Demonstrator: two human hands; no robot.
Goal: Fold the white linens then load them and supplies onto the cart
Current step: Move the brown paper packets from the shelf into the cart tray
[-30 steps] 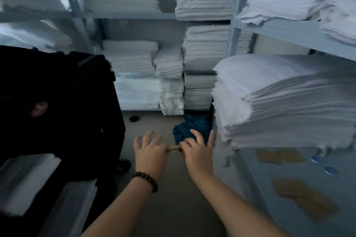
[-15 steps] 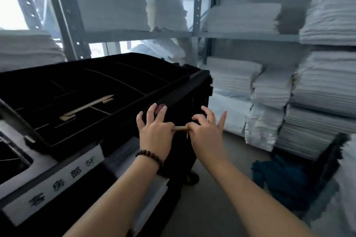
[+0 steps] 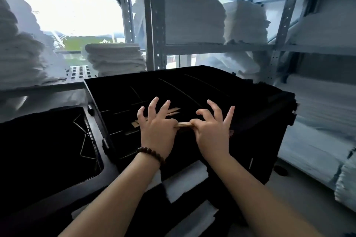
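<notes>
A black housekeeping cart (image 3: 250, 113) stands in front of me with a divided top tray. My left hand (image 3: 157, 129) and my right hand (image 3: 211, 131) hover over the tray's near compartments, side by side. Between them they pinch a small bundle of thin tan packets (image 3: 184, 124), each hand on one end, the other fingers spread. More tan packets (image 3: 171, 111) lie in a compartment just behind my left hand. Folded white linens (image 3: 185, 181) sit on the cart's lower shelf beneath my forearms.
Grey metal shelving (image 3: 154, 25) surrounds the cart, stacked with white linens (image 3: 192, 19) ahead and more linen stacks (image 3: 317, 113) on the right. A dark bag opening (image 3: 44, 146) is at the cart's left end. A bright window (image 3: 77, 17) is behind. Bare floor (image 3: 300, 208) shows at lower right.
My view has swung left from the linen shelves to the cart. Both hands, still pinching the tan packets, have moved from beside the cart to over its top tray.
</notes>
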